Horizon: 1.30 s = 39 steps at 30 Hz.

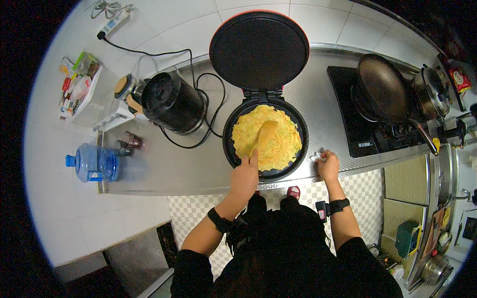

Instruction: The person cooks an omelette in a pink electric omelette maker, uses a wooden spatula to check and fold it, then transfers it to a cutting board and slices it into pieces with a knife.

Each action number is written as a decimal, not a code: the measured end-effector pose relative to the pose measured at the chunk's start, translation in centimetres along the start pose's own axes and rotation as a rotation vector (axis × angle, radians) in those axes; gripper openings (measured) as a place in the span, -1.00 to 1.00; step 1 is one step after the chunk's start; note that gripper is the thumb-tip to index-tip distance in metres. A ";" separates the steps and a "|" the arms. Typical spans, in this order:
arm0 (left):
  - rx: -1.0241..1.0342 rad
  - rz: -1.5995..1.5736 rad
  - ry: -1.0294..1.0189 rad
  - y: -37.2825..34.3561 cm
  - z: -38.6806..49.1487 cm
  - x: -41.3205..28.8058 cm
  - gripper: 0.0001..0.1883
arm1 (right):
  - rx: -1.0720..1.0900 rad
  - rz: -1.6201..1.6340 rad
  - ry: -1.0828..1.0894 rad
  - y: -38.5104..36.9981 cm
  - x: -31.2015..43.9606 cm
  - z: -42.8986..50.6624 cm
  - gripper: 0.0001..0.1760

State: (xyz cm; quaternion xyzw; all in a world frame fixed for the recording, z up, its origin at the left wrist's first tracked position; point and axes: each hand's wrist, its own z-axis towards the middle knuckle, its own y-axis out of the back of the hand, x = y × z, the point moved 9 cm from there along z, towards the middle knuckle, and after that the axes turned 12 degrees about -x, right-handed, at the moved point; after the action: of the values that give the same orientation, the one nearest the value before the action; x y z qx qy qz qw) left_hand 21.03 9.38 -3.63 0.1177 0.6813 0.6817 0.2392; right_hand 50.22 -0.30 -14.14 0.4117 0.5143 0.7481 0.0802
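A yellow pancake with green and orange bits [285, 149] lies in the round black pan of an electric griddle [303, 138]. Above it the griddle's black lid [259, 50] stands raised. My left hand [244, 178] grips a yellowish spatula [268, 132], whose broad end rests on or just over the middle of the pancake. To the right of the griddle, my right hand [328, 165] pinches a small whitish crumpled piece [316, 157], perhaps tissue or cloth, at the steel counter [179, 167].
On the right, a wok [384, 87] and a lidded pot [432, 93] stand at a black cooktop [344, 100]. Left of the griddle are a large black container [175, 102], looping black cable [224, 93], dark cups [130, 141] and a blue water jug [97, 162]. The counter's front edge runs before me.
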 end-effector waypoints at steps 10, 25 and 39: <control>0.024 -0.037 0.018 -2.1 0.5 0.5 -0.49 | 0.015 0.007 -0.032 -0.1 0.0 -0.6 -0.73; -0.064 -0.517 0.525 8.8 -7.2 12.4 -0.76 | -0.019 0.023 0.026 -1.0 -0.5 -0.6 -0.74; 0.054 -1.191 0.960 -1.3 -10.2 13.3 -0.81 | -0.018 0.001 0.001 -0.4 -1.1 -0.3 -0.76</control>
State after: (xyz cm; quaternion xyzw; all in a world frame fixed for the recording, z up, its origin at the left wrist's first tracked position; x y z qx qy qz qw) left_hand 4.85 6.94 -7.52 -0.5726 0.6754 0.3973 0.2411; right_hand 50.59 -0.95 -15.07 0.4108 0.5073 0.7530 0.0833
